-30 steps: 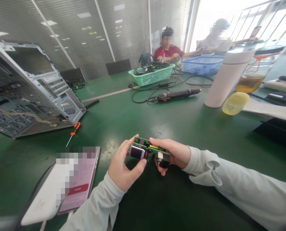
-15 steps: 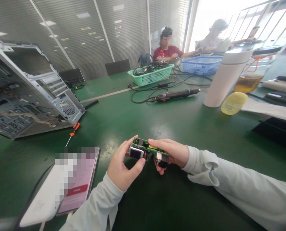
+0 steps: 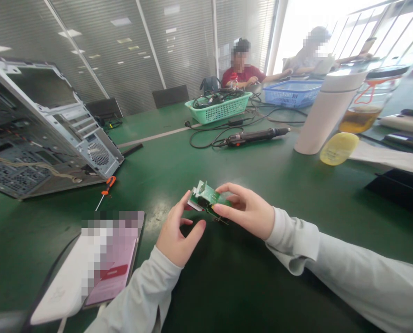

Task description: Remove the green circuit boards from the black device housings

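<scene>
Above the table, a small green circuit board assembly (image 3: 208, 196) with metal connector parts is held up in front of me. My right hand (image 3: 246, 209) pinches its right side between thumb and fingers. At the left edge of the board, the index fingertip of my left hand (image 3: 178, 233) is against or just beside it. That hand's thumb stands apart from the board, and its fingers are spread. The board's small screen faces away and is mostly hidden.
An opened computer case (image 3: 64, 134) stands at left, with an orange-handled screwdriver (image 3: 109, 184) near its corner. A phone (image 3: 118, 263) and a white device (image 3: 65, 277) lie front left. Beyond are an electric screwdriver (image 3: 257, 137), a green basket (image 3: 222, 110), a white tumbler (image 3: 326, 113) and two people.
The board assembly has been turned over, so its small screen no longer faces me. My left thumb has come off it, while my right hand has shifted its grip.
</scene>
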The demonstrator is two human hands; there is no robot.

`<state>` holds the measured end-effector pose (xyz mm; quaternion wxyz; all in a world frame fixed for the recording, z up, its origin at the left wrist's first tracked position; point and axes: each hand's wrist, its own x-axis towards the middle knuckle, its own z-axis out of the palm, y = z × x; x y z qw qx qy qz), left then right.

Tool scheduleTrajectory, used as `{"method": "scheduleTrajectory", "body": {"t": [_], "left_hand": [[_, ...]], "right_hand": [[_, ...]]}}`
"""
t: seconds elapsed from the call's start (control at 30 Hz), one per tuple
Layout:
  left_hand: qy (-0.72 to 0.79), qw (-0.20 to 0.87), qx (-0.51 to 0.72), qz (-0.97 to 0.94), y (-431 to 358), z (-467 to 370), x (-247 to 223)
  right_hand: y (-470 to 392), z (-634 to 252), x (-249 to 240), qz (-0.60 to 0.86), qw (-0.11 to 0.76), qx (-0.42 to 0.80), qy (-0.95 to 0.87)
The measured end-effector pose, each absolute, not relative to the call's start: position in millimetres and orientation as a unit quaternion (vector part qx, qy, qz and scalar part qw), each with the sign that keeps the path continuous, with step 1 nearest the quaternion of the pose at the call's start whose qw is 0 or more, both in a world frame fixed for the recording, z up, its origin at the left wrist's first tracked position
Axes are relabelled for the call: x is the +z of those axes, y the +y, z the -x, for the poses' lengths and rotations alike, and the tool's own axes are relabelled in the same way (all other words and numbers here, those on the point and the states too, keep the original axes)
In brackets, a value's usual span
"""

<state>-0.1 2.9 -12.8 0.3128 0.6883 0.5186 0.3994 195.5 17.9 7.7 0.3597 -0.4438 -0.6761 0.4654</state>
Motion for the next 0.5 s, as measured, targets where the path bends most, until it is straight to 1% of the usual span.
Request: {"method": "scheduleTrajectory", "body": {"t": [0.1, 0.17, 0.23, 0.3, 0.4, 0.5], "left_hand": [[0.530, 0.306, 0.399, -0.683, 5, 0, -14], [0.537, 0.297, 0.403, -0.679, 6, -1, -15], [0.536, 0.293, 0.401, -0.683, 6, 0, -16], [0.533, 0.286, 0.406, -0.685, 6, 1, -17], [0.526, 0.287, 0.404, -0.691, 5, 3, -19], [0.525, 0.295, 0.388, -0.698, 4, 5, -19]], "right_hand": [[14, -199, 5, 0.453, 0.362, 0.249, -0.776], [13, -200, 6, 0.430, 0.371, 0.149, -0.809], [12, -201, 9, 0.406, 0.388, 0.085, -0.823], [11, -208, 12, 0.413, 0.395, 0.039, -0.820], [8, -239, 19, 0.492, 0.375, -0.011, -0.786], [1, -297, 24, 0.610, 0.319, -0.086, -0.720]]}}
